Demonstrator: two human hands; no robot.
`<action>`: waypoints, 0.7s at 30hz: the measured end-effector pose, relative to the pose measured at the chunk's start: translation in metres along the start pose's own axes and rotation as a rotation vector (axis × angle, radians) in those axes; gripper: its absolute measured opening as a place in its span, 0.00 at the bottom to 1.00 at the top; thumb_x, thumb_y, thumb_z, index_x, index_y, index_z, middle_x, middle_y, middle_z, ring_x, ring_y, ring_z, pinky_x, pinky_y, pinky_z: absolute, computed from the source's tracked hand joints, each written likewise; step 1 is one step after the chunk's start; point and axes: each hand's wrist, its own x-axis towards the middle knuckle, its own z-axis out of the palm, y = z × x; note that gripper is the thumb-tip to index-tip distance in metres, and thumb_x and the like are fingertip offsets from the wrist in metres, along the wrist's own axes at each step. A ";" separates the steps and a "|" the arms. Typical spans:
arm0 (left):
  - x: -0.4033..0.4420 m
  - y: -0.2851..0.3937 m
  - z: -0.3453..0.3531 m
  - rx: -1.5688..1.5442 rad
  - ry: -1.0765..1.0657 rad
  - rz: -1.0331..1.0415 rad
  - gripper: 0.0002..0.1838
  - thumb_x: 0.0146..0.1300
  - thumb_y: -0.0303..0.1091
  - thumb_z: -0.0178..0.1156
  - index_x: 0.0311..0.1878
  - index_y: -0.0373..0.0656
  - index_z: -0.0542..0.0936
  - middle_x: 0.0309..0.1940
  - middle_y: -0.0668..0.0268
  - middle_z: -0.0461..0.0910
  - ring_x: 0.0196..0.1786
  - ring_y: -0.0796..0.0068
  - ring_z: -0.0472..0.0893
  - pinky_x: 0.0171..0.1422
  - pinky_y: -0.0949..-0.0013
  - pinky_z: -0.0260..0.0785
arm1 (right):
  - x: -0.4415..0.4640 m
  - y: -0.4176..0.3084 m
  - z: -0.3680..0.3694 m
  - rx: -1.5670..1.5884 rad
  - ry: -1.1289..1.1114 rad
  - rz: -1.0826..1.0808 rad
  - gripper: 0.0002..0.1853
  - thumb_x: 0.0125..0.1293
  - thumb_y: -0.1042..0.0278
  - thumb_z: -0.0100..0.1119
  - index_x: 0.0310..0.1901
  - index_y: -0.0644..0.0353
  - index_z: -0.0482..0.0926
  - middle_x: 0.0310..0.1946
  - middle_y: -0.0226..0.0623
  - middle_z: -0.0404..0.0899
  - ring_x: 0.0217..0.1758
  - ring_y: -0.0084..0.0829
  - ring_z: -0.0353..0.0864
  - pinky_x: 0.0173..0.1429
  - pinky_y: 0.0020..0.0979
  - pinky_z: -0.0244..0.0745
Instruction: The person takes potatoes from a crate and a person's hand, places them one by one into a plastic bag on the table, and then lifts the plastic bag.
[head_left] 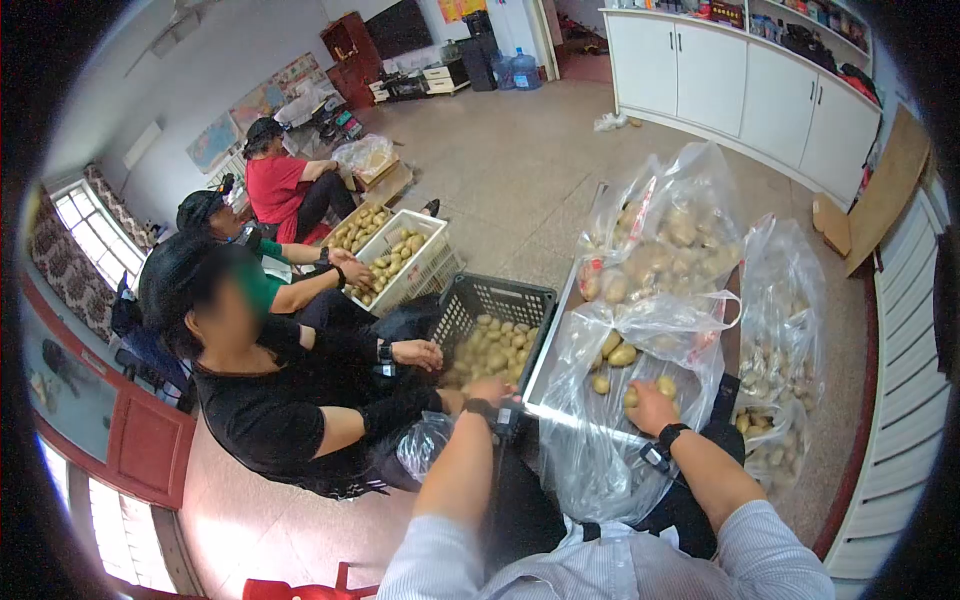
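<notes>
My right hand [652, 407] is inside the mouth of a clear plastic bag [590, 460], its fingers closed around a potato [631, 398]. Another potato [666, 385] shows just beyond the knuckles. A few loose potatoes [621, 355] lie in the bag beside it. My left hand [492, 391] is at the near edge of a black plastic crate [548, 300] holding many small potatoes [490, 345]. Its fingers are blurred, so what they hold does not show. Both my wrists wear dark bands.
Filled clear bags of potatoes [680, 235] stand ahead, with more bags [780, 340] on the floor at right. To my left, a person in black [270, 400] reaches toward the crate. Two more people sit beyond, by white crates [440, 235]. White cabinets [710, 85] line the back.
</notes>
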 end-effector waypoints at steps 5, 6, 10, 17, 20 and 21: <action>-0.008 0.053 -0.018 -0.929 0.071 -0.490 0.14 0.63 0.42 0.53 0.34 0.39 0.77 0.26 0.61 0.81 0.26 0.70 0.79 0.28 0.67 0.67 | 0.014 0.005 0.015 0.423 -0.040 0.080 0.30 0.54 0.67 0.61 0.60 0.58 0.67 0.46 0.46 0.76 0.43 0.41 0.81 0.43 0.39 0.78; -0.009 0.062 -0.025 -0.912 0.091 -0.546 0.13 0.63 0.40 0.53 0.34 0.37 0.78 0.25 0.63 0.81 0.25 0.74 0.79 0.27 0.69 0.65 | 0.015 -0.001 0.013 0.745 -0.167 0.244 0.30 0.55 0.67 0.62 0.60 0.59 0.66 0.43 0.44 0.77 0.38 0.37 0.82 0.37 0.35 0.79; -0.005 0.067 -0.024 -0.925 0.098 -0.491 0.11 0.60 0.36 0.55 0.37 0.38 0.79 0.26 0.60 0.81 0.28 0.66 0.81 0.31 0.64 0.69 | 0.012 -0.030 -0.010 0.995 -0.283 0.432 0.27 0.59 0.67 0.58 0.60 0.59 0.65 0.40 0.39 0.77 0.30 0.30 0.81 0.28 0.28 0.76; 0.016 0.039 0.016 -0.153 0.458 0.212 0.10 0.61 0.38 0.58 0.40 0.43 0.81 0.29 0.60 0.78 0.31 0.73 0.78 0.32 0.68 0.71 | 0.018 -0.054 -0.006 1.275 -0.381 0.408 0.23 0.62 0.68 0.54 0.59 0.62 0.65 0.38 0.38 0.77 0.28 0.27 0.79 0.27 0.25 0.73; 0.022 0.057 0.011 -0.955 0.075 -0.113 0.16 0.61 0.40 0.58 0.49 0.44 0.76 0.41 0.58 0.78 0.43 0.62 0.79 0.41 0.61 0.74 | 0.022 -0.066 -0.004 1.322 -0.372 0.313 0.23 0.61 0.71 0.55 0.59 0.63 0.66 0.39 0.38 0.77 0.29 0.26 0.79 0.29 0.24 0.73; 0.027 0.062 0.011 -1.433 -0.173 -0.425 0.22 0.61 0.42 0.58 0.56 0.44 0.71 0.50 0.55 0.77 0.50 0.52 0.78 0.47 0.55 0.74 | 0.023 -0.073 -0.003 1.359 -0.354 0.261 0.24 0.60 0.73 0.55 0.59 0.63 0.66 0.39 0.37 0.77 0.30 0.25 0.78 0.30 0.24 0.73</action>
